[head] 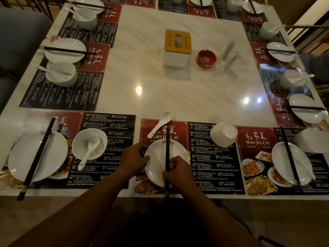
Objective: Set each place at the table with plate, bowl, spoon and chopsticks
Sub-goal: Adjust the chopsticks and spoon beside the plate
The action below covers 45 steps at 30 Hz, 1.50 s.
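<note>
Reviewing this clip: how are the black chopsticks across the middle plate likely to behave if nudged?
The chopsticks look thin, stiff and light, so probably easy to shift. They bridge the glossy white plate, likely slippery, so they may slide or roll apart. The right hand pinches them, which should steady them.

Glossy marble table (178, 97), grey seat (17, 36) (left side), dim warm light

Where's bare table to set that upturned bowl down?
Bare marble between the white tissue box and the loose white ceramic spoon. Crowded at the round white plate: left hand grips it, right hand pinches the black chopsticks.
</note>
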Each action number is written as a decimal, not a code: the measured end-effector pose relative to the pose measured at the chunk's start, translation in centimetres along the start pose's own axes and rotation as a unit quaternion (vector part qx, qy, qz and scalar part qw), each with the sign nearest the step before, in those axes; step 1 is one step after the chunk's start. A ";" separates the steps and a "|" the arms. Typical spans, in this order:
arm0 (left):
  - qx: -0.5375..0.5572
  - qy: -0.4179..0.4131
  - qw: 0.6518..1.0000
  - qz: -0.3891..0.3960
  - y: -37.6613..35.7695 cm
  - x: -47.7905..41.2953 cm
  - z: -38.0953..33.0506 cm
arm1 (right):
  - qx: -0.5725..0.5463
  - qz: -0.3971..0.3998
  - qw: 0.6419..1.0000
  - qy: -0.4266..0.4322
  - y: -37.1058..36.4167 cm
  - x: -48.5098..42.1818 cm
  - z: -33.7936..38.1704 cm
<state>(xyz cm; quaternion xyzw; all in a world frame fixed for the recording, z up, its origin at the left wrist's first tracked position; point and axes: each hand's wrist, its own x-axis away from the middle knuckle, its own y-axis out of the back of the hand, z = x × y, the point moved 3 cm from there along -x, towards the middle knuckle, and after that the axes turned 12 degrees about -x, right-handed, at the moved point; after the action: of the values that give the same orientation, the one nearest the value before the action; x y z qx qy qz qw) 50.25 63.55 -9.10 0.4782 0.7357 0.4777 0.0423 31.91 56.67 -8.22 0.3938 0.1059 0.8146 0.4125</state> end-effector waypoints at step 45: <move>0.022 -0.020 0.997 -0.074 1.6 -3.9 -4.6 | 0.008 -0.204 0.976 0.074 12.1 -2.3 -1.8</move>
<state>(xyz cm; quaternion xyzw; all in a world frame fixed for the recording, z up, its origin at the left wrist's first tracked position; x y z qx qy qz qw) 51.00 57.78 -6.96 0.4322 0.7784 0.4479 0.0818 24.34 47.49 -4.68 0.3060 0.2204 0.7393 0.5579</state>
